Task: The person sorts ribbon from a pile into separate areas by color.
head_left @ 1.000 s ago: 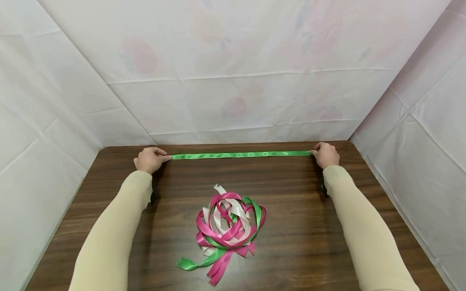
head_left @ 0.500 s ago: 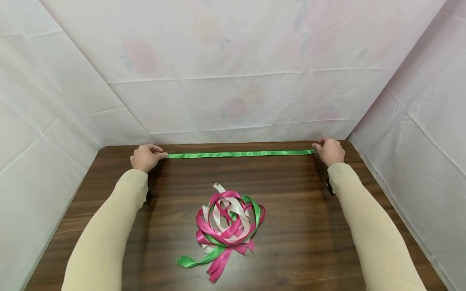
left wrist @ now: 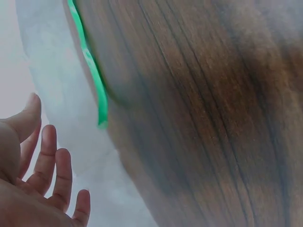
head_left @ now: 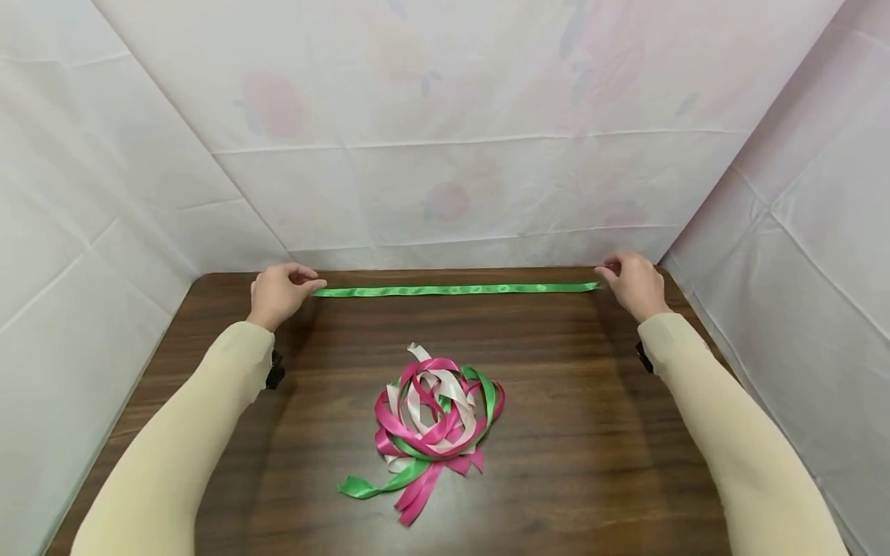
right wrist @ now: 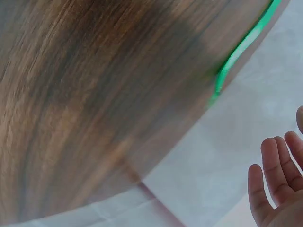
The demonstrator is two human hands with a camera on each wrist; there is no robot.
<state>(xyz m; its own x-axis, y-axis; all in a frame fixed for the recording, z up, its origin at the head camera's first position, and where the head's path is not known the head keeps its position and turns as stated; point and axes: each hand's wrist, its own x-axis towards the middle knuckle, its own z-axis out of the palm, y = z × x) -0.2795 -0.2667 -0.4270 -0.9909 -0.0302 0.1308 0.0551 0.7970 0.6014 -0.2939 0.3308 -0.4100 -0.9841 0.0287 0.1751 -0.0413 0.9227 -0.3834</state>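
Observation:
A satin green ribbon [head_left: 452, 290] lies stretched straight across the table's far side in the head view. At its left end is my left hand [head_left: 278, 293], thumb and fingers apart. My right hand [head_left: 634, 286] hovers beside the opposite end in the same way. The left wrist view shows the ribbon's free end [left wrist: 101, 118], with the relaxed fingers [left wrist: 62, 175] a short distance off and nothing in them. Likewise in the right wrist view, the other ribbon end [right wrist: 215, 94] lies apart from the loose, spread fingers [right wrist: 271, 161].
Nearer the middle of the dark wooden table [head_left: 556, 432] is a loose tangle of pink ribbon [head_left: 418, 494], white ribbon [head_left: 419, 353] and green ribbon [head_left: 375, 488]. White cloth walls [head_left: 445, 201] border the table at the back and both sides.
Both hands pinched the ribbon's ends earlier and have let go. They have lifted slightly and moved a little outward. The ribbon stays laid out; the tangle has not been moved.

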